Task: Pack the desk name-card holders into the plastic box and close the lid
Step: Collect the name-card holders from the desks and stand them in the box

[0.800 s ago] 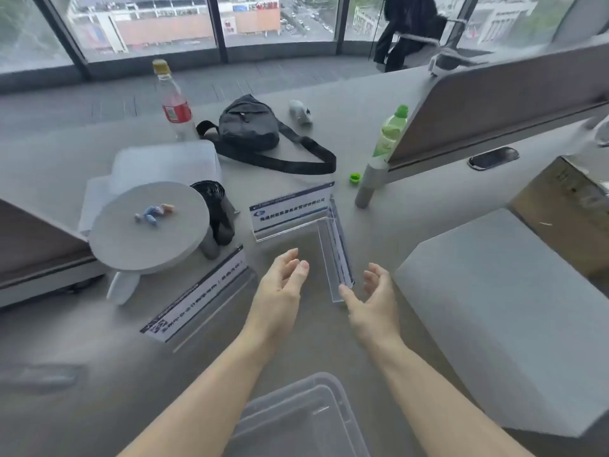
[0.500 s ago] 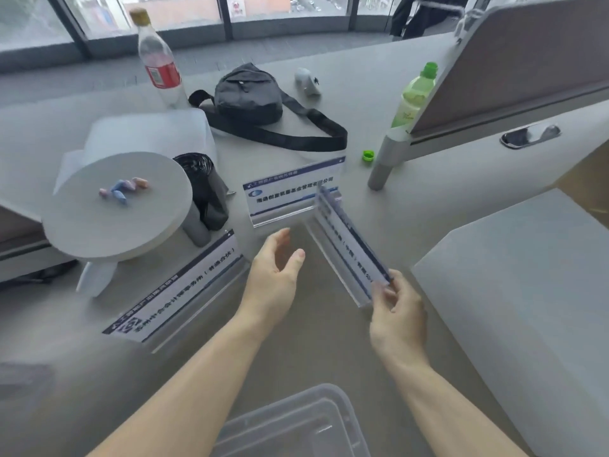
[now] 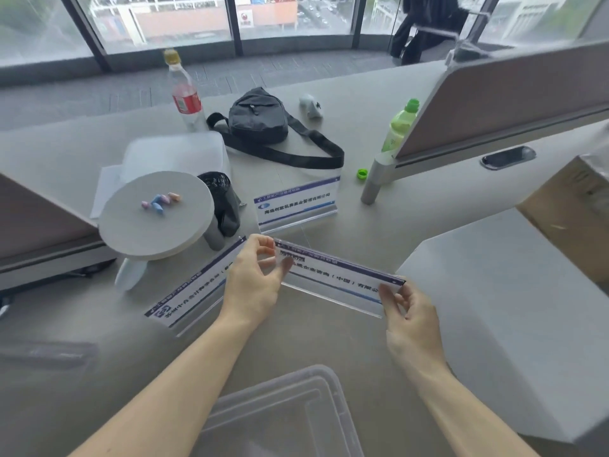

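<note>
The clear acrylic name-card holder with a blue-edged white card (image 3: 336, 282), gripped half a second ago only by the right hand (image 3: 410, 319), has been lifted and is now pinched at both ends, the left hand (image 3: 252, 285) added, above the desk beyond the empty clear plastic box (image 3: 283, 417), ready for lowering in.

One clear acrylic name-card holder (image 3: 339, 278), bearing a white card with a dark blue top band, is held above the worktop at its two ends. A second holder (image 3: 296, 204) stands upright at 12 o'clock from it. A third holder (image 3: 191, 291) lies tilted at 9 o'clock. The open, transparent plastic box (image 3: 280, 413) is positioned at 6 o'clock.
</note>
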A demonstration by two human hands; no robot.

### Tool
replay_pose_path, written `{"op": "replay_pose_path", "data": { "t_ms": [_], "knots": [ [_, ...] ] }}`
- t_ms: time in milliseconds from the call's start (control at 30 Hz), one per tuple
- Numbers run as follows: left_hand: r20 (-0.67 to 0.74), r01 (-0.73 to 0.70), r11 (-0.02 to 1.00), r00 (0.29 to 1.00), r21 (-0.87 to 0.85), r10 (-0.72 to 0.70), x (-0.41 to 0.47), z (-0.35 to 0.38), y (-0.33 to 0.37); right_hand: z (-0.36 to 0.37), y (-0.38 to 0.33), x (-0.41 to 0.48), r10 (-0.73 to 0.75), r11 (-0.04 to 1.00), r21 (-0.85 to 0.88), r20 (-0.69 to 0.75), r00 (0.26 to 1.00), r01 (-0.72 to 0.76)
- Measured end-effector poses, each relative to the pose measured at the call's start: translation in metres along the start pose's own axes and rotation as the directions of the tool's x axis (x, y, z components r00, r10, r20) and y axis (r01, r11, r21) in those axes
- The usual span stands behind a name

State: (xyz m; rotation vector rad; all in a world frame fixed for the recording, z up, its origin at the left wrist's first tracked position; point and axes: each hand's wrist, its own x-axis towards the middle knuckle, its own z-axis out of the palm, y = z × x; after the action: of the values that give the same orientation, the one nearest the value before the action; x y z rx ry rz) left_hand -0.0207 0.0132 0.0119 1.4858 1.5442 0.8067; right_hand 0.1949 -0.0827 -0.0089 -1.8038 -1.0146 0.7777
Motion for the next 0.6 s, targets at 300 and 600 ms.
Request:
{"op": "replay_pose_path", "data": {
  "t_ms": [300, 600],
  "knots": [
    [-0.041, -0.389, 0.794, 0.887, 0.468, 0.459, -0.094, -0.184, 0.167, -0.051, -0.211, -0.053, -0.309, 0.95, 0.036, 0.237, 0.921, 0.31],
    [0.117, -0.357, 0.596, 0.908, 0.719, 0.402, -0.197, -0.326, 0.242, 0.004, -0.362, -0.153, -0.58, 0.812, 0.096, 0.247, 0.776, 0.576]
  ]
}}
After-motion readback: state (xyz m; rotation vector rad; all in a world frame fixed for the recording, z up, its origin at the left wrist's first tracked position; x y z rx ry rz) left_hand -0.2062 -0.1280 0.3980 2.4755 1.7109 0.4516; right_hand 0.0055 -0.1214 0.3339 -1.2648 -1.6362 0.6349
